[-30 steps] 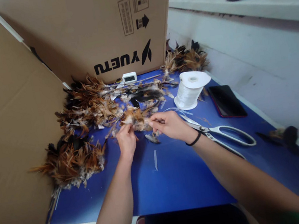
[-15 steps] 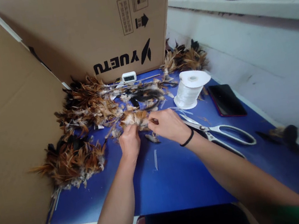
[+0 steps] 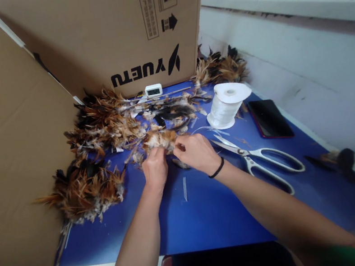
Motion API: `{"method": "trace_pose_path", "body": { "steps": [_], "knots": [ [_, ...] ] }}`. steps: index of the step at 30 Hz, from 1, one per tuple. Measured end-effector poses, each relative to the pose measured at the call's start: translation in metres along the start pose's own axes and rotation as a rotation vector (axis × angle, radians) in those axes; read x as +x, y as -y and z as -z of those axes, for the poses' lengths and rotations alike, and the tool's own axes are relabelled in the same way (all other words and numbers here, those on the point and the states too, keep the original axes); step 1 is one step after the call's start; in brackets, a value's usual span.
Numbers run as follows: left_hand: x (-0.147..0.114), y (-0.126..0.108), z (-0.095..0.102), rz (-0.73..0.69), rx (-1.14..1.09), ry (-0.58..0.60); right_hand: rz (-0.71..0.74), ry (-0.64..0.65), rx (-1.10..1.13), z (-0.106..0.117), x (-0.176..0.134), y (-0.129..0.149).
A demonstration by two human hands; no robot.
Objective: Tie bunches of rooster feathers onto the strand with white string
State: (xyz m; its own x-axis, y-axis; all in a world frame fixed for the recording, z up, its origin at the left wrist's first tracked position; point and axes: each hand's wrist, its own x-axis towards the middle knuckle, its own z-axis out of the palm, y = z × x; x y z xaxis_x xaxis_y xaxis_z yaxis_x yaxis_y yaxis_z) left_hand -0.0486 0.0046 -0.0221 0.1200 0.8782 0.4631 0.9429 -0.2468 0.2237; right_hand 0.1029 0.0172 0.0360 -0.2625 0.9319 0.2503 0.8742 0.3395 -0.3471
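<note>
A small bundle of tan and white feathers (image 3: pixel 159 140) lies in front of my hands on the blue table. My left hand (image 3: pixel 155 168) is closed, its thumb and fingers pinching the near end of this bundle. Close beside it on the right, my right hand (image 3: pixel 198 151) is curled in a pinch; what its fingertips hold is hidden. A dark feather (image 3: pixel 180 164) lies partly under my right hand. A thin clear strip runs near that hand, towards the white spool of ribbon (image 3: pixel 225 111). White-handled scissors (image 3: pixel 242 152) lie with blades parted, right of my right wrist.
Brown feather piles (image 3: pixel 87 190) line the left side, with another feather pile (image 3: pixel 224 67) at the back right. A large cardboard box (image 3: pixel 79 40) walls the back. A phone (image 3: pixel 270 119), a small white digital display (image 3: pixel 153 91) and a clear strip (image 3: pixel 185 189) rest on the table (image 3: pixel 213 218).
My right hand has moved a little left, nearer to my left hand, uncovering more of the scissors' blades and handle. My left hand keeps its pinch on the feathers, shifted slightly right.
</note>
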Motion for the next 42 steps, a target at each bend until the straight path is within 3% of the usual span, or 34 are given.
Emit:
{"method": "trace_pose_path", "body": {
  "steps": [16, 33, 42],
  "knots": [
    [0.001, -0.005, 0.005, 0.004, -0.035, 0.049, 0.018, 0.067, -0.002, 0.001, 0.0, -0.001],
    [-0.001, -0.002, -0.002, -0.024, 0.027, 0.025, -0.088, -0.084, 0.194, -0.018, -0.002, -0.003],
    [-0.001, -0.005, 0.002, -0.025, 0.078, 0.01, -0.106, -0.065, 0.241, -0.02, -0.001, -0.001]
  ]
}}
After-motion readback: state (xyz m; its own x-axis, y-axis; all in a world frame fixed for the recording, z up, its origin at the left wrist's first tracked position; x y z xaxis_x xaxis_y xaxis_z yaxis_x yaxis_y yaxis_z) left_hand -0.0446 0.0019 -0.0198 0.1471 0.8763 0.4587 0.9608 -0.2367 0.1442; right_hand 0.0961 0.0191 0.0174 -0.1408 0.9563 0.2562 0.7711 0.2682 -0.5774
